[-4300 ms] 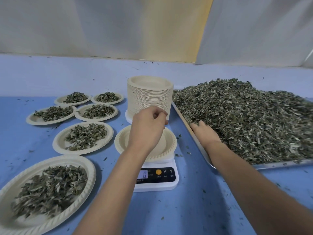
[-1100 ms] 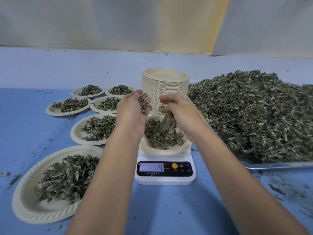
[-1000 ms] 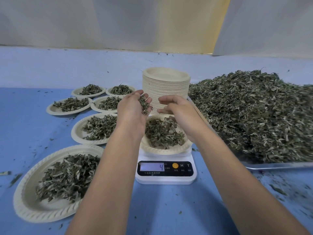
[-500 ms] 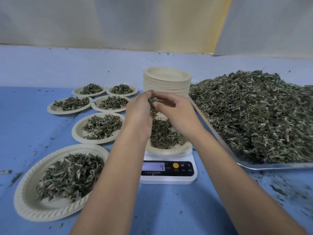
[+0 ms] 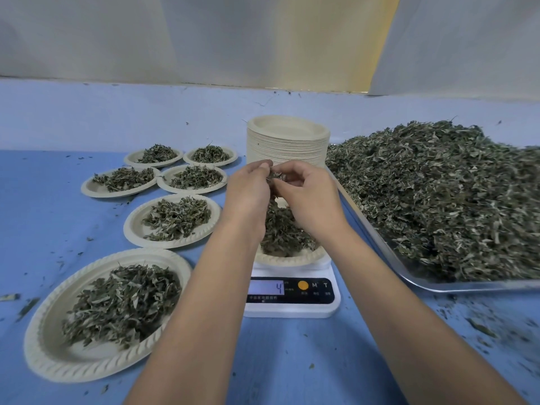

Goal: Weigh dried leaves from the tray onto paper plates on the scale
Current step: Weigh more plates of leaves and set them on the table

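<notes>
Head view: I am looking down along two bare forearms over a blue table (image 5: 292, 361).
Nearest plate: at lower left, a paper plate (image 5: 46, 355) with a flat mound of dried leaves in it.
Scale: the white scale (image 5: 292, 309) sits straight ahead between the forearms, and its display (image 5: 267, 287) reads 4.
Plate on the scale: I see only the front rim of the weighing plate (image 5: 287, 260) below the wrists. A loose pile of leaves (image 5: 282, 232) lies in it, partly hidden by the hands.
Left hand: the left hand (image 5: 247, 194) hangs over that plate, fingers curled in, their tips pinching a small clump of leaves (image 5: 274, 175).
Right hand: the right hand (image 5: 309, 194) meets the left fingertip to fingertip, thumb and fingers curled onto the same clump.
Crumbs: leaf crumbs (image 5: 482, 328) are scattered on the table at right, in front of the tray.
Tray: the metal tray (image 5: 438, 287) lies just right of the scale, with the heap of dried leaves (image 5: 438, 194) piled well above its rim.
Middle plate: left of the hands, a filled plate (image 5: 134, 232).
Far plates: beyond it, four filled plates (image 5: 86, 188) in two pairs.
Stack: the stack of empty plates (image 5: 287, 141) stands behind the hands, beside the tray's far left corner.
Backdrop: pale sheeting (image 5: 204, 39) hangs behind the table.
</notes>
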A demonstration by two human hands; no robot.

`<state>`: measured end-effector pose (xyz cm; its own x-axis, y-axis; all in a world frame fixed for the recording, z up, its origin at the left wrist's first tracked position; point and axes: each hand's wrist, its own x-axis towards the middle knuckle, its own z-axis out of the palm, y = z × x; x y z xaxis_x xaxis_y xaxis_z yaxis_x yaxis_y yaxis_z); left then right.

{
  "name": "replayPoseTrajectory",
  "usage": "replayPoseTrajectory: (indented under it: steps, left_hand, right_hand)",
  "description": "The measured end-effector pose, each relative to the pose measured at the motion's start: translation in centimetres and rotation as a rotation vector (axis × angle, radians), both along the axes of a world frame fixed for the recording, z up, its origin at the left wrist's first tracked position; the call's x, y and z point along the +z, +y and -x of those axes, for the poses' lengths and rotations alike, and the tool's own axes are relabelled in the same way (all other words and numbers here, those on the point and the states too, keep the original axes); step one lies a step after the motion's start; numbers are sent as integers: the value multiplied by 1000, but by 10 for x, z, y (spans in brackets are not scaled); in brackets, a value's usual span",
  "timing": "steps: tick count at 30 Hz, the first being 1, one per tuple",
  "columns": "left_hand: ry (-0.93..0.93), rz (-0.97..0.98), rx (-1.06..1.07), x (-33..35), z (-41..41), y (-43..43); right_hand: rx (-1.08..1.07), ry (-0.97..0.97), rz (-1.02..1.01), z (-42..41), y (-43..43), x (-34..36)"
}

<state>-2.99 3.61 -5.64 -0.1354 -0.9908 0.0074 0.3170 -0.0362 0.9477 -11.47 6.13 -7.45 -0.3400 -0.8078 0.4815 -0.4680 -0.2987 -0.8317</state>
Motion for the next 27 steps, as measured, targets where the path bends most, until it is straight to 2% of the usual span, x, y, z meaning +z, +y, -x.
replayPoseTrajectory:
  steps: [8, 20, 27]
  left_hand:
    - [69, 23, 96, -1, -12, -11]
    - [126, -24, 95, -1, -20, -15]
    - [124, -23, 36, -1, -14, -12]
  right_hand:
    - [-108, -67, 26, 15, -1, 4]
    - [-39, -29, -24, 15, 3, 4]
    - [47, -65, 18, 12, 3, 6]
